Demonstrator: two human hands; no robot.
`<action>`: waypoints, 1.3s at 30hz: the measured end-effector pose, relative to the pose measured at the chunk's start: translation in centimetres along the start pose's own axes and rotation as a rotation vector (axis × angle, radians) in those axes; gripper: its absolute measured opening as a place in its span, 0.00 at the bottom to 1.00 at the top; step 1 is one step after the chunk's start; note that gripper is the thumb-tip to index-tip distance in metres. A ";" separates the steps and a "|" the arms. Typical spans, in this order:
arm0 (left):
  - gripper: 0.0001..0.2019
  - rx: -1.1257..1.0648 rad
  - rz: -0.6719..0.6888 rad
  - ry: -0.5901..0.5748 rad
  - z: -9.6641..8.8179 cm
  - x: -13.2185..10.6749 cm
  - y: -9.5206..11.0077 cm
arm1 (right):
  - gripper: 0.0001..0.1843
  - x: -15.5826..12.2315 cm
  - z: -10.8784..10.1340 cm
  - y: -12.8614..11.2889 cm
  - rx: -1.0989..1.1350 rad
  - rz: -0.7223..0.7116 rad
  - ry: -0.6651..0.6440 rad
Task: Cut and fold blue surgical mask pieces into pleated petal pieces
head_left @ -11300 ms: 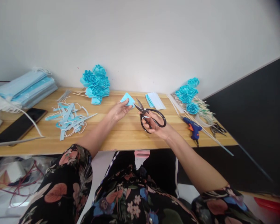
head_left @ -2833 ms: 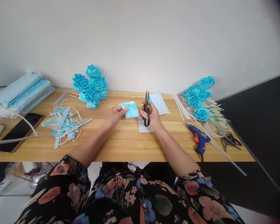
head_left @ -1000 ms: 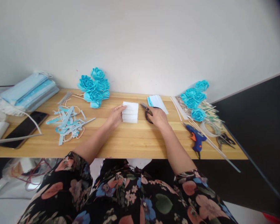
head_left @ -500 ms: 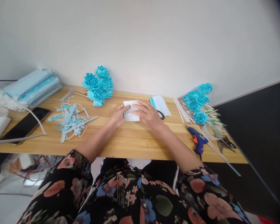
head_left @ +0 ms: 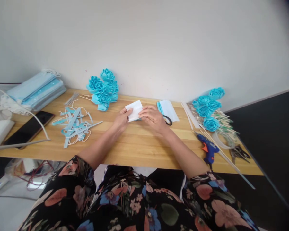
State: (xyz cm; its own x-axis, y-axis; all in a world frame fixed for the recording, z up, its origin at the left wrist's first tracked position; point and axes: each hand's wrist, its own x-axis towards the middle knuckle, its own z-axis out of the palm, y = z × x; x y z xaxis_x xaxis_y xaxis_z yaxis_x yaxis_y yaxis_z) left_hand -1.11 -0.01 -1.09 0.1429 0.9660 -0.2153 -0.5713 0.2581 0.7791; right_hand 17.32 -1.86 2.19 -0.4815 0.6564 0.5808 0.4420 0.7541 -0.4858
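white fabric piece [head_left: 134, 108] contrasts with turquoise roses [head_left: 103, 91] at ten o'clock, blue-and-orange hot-glue gun [head_left: 209, 150] at four, black floral-print blouse [head_left: 135, 205] at six.

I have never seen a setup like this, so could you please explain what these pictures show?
There is no robot: every picture comes from one camera on a person's head, facing forward and down. The left hand holds a creased white piece; the right hand touches its side. A black loop handle shows beside the right hand. On the wooden table lie stacked masks, a phone, cut strips, blue flowers and a glue gun.
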 end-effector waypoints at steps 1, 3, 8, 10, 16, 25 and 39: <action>0.15 0.023 0.020 -0.019 -0.1 0.0 0.0 | 0.12 0.3 0.0 0.0 0.000 -0.013 0.005; 0.19 0.091 0.064 -0.062 -0.1 -0.2 0.0 | 0.10 0.7 0.2 0.2 -0.015 0.006 0.067; 0.24 0.264 0.117 -0.125 0.2 -0.8 -0.4 | 0.08 0.5 1.2 1.7 0.130 0.264 0.253; 0.24 0.292 0.120 -0.143 0.4 -0.9 -0.5 | 0.10 -0.1 1.6 2.3 0.278 0.384 0.268; 0.23 0.305 0.114 -0.178 0.5 -1.1 -0.6 | 0.13 -0.9 2.2 2.8 0.491 0.556 0.316; 0.33 0.235 0.073 -0.142 0.3 -0.9 -0.4 | 0.22 -0.7 1.8 2.2 0.374 0.514 0.334; 0.22 0.354 0.191 -0.081 0.4 -0.9 -0.6 | 0.21 -0.8 2.3 2.6 0.541 0.574 0.284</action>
State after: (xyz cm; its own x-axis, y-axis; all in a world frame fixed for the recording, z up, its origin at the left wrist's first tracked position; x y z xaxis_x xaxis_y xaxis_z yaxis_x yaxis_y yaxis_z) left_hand -0.60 -1.07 -1.17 0.1329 0.9911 -0.0110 -0.2825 0.0485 0.9580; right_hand 17.12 -0.37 -0.99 -0.0517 0.9656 0.2549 0.1016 0.2589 -0.9605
